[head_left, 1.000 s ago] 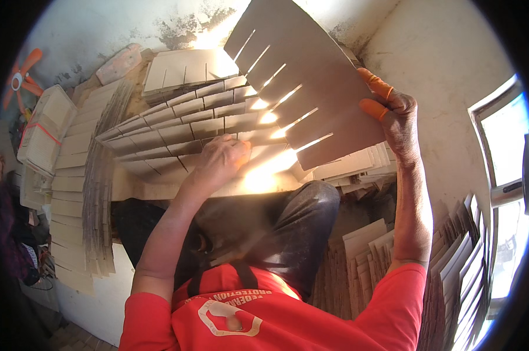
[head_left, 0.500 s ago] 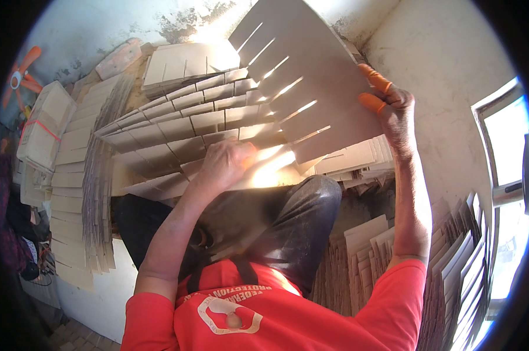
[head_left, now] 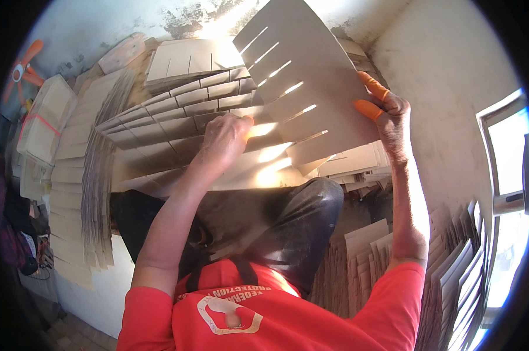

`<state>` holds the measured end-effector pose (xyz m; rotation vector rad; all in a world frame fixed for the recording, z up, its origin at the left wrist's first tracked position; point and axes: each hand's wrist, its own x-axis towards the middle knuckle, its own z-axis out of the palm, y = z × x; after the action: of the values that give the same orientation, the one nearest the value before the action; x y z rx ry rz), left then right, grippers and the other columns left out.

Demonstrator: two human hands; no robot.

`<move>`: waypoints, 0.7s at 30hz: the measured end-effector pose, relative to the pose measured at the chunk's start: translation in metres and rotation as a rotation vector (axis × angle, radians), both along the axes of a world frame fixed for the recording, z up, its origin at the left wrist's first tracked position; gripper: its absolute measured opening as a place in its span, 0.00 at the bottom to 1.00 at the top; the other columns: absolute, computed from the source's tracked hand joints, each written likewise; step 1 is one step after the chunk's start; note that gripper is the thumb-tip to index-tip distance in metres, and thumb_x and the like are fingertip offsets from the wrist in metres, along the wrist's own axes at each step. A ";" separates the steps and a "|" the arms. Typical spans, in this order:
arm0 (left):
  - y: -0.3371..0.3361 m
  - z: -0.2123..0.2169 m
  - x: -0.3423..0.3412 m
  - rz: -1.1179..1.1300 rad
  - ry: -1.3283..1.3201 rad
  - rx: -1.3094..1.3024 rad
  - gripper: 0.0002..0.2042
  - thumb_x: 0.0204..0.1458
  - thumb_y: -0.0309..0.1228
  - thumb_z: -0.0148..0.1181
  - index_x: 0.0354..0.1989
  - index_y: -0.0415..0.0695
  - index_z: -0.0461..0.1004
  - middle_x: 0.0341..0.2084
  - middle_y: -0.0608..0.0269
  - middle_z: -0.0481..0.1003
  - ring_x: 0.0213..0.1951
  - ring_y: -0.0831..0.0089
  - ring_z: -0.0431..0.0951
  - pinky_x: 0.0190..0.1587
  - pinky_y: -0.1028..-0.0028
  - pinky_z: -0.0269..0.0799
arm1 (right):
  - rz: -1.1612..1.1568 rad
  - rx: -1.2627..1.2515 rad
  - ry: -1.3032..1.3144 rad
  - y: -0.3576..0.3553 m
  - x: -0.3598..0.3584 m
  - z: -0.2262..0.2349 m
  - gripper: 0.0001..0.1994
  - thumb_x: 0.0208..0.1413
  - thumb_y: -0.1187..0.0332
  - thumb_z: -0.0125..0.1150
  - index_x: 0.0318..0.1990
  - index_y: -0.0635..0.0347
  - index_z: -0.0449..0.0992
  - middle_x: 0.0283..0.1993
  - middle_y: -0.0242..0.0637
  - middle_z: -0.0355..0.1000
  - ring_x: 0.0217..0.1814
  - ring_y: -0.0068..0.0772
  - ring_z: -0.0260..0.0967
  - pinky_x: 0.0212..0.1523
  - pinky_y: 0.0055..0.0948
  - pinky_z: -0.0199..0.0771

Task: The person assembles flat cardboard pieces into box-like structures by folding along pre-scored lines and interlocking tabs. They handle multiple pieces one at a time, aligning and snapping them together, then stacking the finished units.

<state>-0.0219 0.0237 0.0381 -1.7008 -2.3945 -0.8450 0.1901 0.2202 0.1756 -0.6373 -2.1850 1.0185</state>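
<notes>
My right hand (head_left: 392, 120) grips the right edge of a large grey-brown cardboard sheet (head_left: 323, 82), with orange covers on thumb and finger. The sheet is tilted up, and a row of long slots runs along its left side. Left of it stands a grid of crossed cardboard dividers (head_left: 176, 126). My left hand (head_left: 224, 139) is over the grid's near right part, its fingers closed at the end of a cardboard strip (head_left: 254, 113) beside the slotted sheet. The fingertips are partly hidden. Some strip ends meet the sheet's slotted edge.
A stack of slotted sheets (head_left: 188, 61) lies behind the grid. Long rows of cardboard (head_left: 71, 175) lean at the left, near a strapped bundle (head_left: 45, 126) and an orange fan (head_left: 19, 71). More pieces (head_left: 370, 248) stand low at the right, below a window (head_left: 507, 158).
My left hand has moved away from me and slightly left, up along the dividers' ends. The slotted sheet has shifted only slightly in my right hand.
</notes>
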 end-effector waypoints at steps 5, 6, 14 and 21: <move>0.001 -0.001 0.001 -0.015 -0.040 0.013 0.04 0.44 0.19 0.57 0.30 0.39 0.74 0.26 0.48 0.76 0.35 0.50 0.78 0.37 0.57 0.73 | -0.009 -0.073 0.044 -0.001 0.005 0.002 0.26 0.47 0.84 0.62 0.57 0.58 0.75 0.28 0.19 0.67 0.29 0.10 0.61 0.36 0.12 0.65; 0.000 -0.001 0.000 -0.021 -0.037 0.014 0.04 0.44 0.20 0.57 0.30 0.39 0.74 0.26 0.48 0.76 0.34 0.50 0.78 0.37 0.57 0.73 | -0.005 -0.031 0.029 0.000 0.005 -0.003 0.26 0.47 0.84 0.62 0.57 0.58 0.75 0.28 0.19 0.68 0.30 0.10 0.61 0.36 0.12 0.65; 0.001 0.000 0.000 -0.026 -0.058 -0.002 0.03 0.47 0.24 0.60 0.29 0.39 0.74 0.25 0.48 0.75 0.32 0.50 0.78 0.35 0.56 0.73 | 0.046 -0.055 0.037 0.007 0.002 0.000 0.28 0.47 0.85 0.63 0.58 0.57 0.74 0.29 0.17 0.67 0.31 0.10 0.61 0.36 0.11 0.65; 0.001 0.004 -0.001 -0.035 -0.070 0.082 0.05 0.48 0.27 0.62 0.31 0.39 0.76 0.24 0.49 0.75 0.31 0.52 0.78 0.33 0.58 0.73 | 0.068 -0.064 -0.150 0.002 -0.004 -0.011 0.28 0.46 0.83 0.65 0.58 0.56 0.74 0.34 0.17 0.69 0.38 0.08 0.61 0.45 0.13 0.64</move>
<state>-0.0226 0.0248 0.0417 -1.7145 -2.3450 -1.0092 0.1860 0.2224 0.1644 -0.6926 -2.3253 1.1119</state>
